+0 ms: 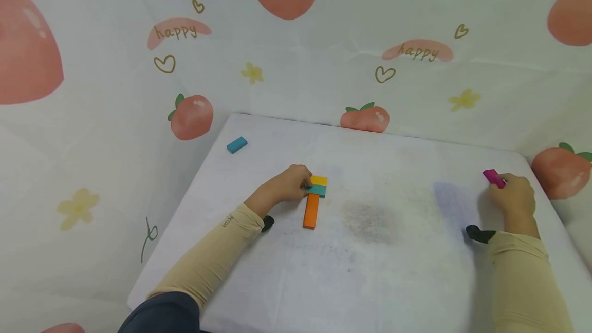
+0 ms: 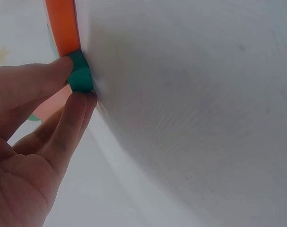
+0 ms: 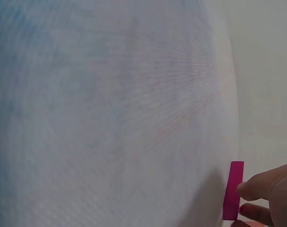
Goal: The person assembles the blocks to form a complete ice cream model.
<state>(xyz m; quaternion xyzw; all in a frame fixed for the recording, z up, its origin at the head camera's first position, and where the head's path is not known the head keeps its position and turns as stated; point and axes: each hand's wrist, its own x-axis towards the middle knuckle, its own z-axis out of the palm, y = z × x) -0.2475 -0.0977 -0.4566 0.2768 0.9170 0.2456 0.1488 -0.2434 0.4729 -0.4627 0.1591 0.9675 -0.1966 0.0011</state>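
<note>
My left hand [image 1: 292, 183] pinches the end of a teal block [image 1: 317, 190] between thumb and fingers; the left wrist view shows the teal block [image 2: 81, 73] at the fingertips. Beyond it, against its far side, lies a yellow block [image 1: 319, 180]. An orange block [image 1: 311, 211] lies lengthwise on the near side, its end touching the teal one. Over at the right of the table, my right hand [image 1: 514, 197] grips a magenta block [image 1: 494, 178]. In the right wrist view the thumb presses the magenta block [image 3: 233, 191], with fingers partly hidden behind it.
A blue block [image 1: 237, 145] lies alone near the table's far left corner. The white table [image 1: 393, 281] has grey and bluish smudges. A fruit-printed cloth [image 1: 314, 76] hangs behind the far edge and along the left.
</note>
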